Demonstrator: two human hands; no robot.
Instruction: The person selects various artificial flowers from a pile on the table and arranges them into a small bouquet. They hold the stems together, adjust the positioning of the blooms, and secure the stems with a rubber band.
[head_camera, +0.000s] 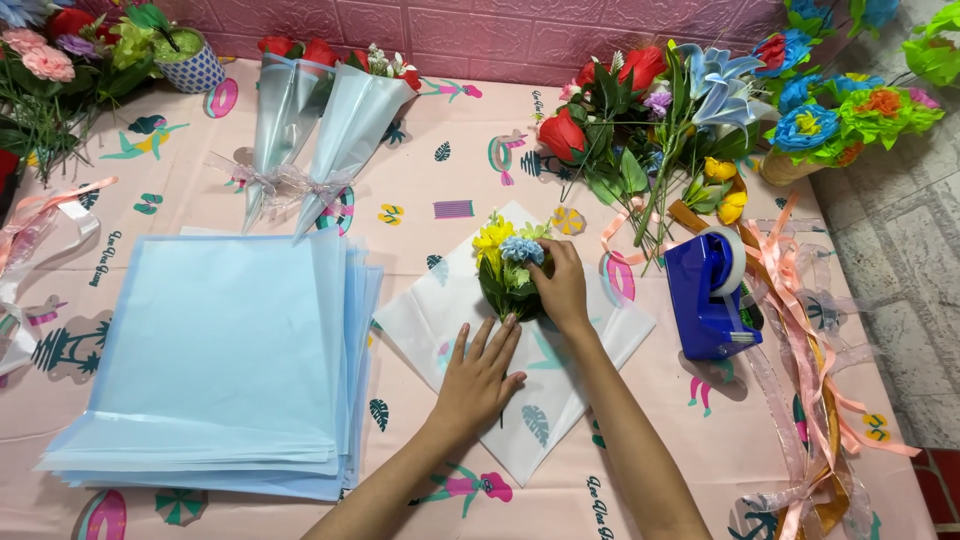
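Near the centre of the frame, the right hand (562, 288) is curled over a small bunch of artificial flowers (508, 262), gripping it where the yellow and pale blue blooms meet the dark green leaves. The bunch lies on a translucent white wrapping sheet (590, 362) set diamond-wise on the worktop (660, 470), which is covered by a pink cloth printed with palms, leaves and flamingos. The left hand (480, 375) lies open and flat just below the bunch, fingers spread and pressing on the same sheet, its fingertips almost reaching the leaves. At the left of the frame sits a thick stack of pale blue wrapping sheets (210, 350), its right edge close to the white sheet. In the upper left centre lie two finished cone bouquets (310, 130) wrapped in pale blue film and tied with sheer ribbon, red flowers showing at their tops. To the right of the hands stands a blue tape dispenser (708, 295), well apart from the bunch. Above it, in the upper right, lies a loose heap of artificial flowers (640, 120) in red, blue and yellow. Peach and sheer ribbons (800, 350) trail down the right side of the worktop.
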